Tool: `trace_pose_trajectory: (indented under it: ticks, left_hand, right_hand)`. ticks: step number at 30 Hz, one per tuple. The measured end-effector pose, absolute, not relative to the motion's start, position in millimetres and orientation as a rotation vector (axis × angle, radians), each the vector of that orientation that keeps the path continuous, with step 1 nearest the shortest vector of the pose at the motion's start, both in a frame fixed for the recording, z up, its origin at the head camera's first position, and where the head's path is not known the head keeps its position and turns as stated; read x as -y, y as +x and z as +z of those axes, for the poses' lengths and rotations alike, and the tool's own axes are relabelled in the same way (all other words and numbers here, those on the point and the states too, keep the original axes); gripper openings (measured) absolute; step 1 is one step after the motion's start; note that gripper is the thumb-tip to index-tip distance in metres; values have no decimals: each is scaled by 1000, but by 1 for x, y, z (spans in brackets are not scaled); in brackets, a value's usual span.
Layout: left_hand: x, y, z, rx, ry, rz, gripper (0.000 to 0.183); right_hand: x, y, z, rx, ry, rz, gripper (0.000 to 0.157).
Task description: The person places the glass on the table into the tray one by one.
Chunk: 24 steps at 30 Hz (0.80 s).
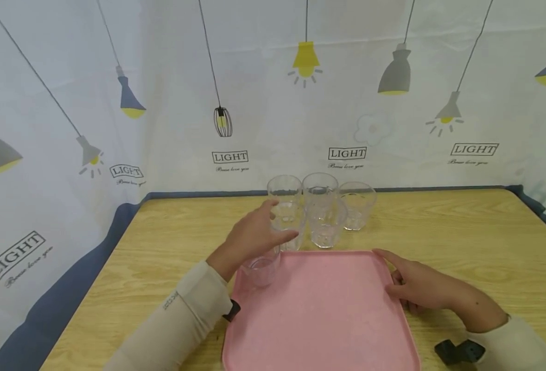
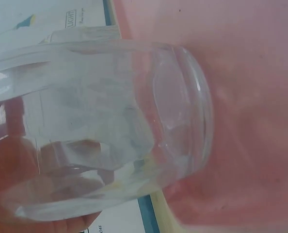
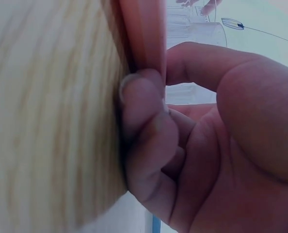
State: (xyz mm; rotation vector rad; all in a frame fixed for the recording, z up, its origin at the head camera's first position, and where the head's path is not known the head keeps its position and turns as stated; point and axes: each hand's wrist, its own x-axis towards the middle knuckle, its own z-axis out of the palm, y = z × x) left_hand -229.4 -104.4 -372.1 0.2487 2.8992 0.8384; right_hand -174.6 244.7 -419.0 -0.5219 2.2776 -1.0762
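Note:
A clear drinking glass stands on the left back corner of a pink tray. Just past it, my left hand spreads its thumb and fingers beside another clear glass behind the tray. In the left wrist view the glass on the tray fills the foreground, and fingers show partly behind it. At the tray's right rim my right hand grips the edge. The right wrist view has its curled fingers under the tray edge, thumb on the other side.
More clear glasses cluster behind the tray, including a front one and a wider one at right. All stand on a wood-grain table. A white cloth printed with lamps hangs behind the table's far edge.

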Motion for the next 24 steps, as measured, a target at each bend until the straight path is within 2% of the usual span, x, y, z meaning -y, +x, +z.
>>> trace_pose_trajectory:
  ticks: [24]
  left_hand:
    - [106,-229,-370,-2952,236,914,93]
  right_hand:
    - [-246,-177,-422,-2238,-519,-1130,80]
